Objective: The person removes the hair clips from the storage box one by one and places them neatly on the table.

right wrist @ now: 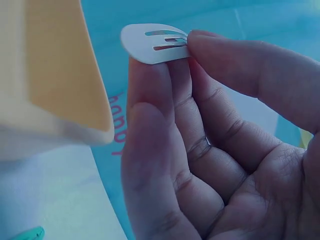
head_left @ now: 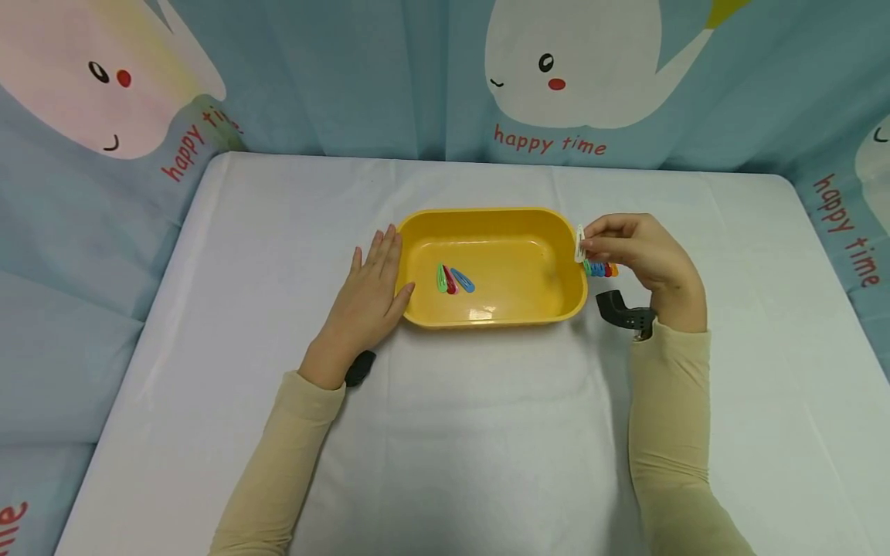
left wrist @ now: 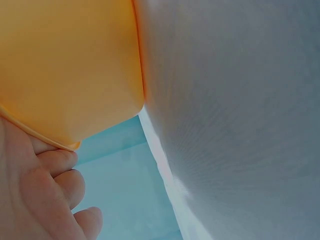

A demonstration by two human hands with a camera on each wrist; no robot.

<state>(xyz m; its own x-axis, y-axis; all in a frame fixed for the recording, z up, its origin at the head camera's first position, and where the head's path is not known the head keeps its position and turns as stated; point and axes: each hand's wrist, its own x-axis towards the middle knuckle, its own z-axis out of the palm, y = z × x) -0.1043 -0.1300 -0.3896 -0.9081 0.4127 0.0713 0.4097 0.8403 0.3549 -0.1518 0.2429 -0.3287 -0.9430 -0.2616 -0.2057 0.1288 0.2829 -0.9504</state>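
Note:
A yellow basin point(head_left: 514, 315) stands on the white-covered table. My left hand point(head_left: 368, 297) rests at its left rim with straight fingers; the left wrist view shows those fingers point(left wrist: 60, 162) against the rim from below. Between thumb and fingertips my right hand point(head_left: 643, 251) pinches a white snap hair clip point(right wrist: 150, 44), held up at the basin's right rim. Inside the basin lie a green clip point(head_left: 441, 278), a red clip point(head_left: 450, 281) and a blue clip point(head_left: 463, 280). Several more coloured hair clips point(head_left: 599, 269) lie in a row under the right hand, partly hidden by it.
White cloth point(head_left: 487, 432) covers the table. Behind it hangs a blue curtain point(head_left: 361, 85) with whale prints. A black strap point(head_left: 622, 313) sticks out from the right wrist, and a black piece point(head_left: 360, 369) shows at the left wrist.

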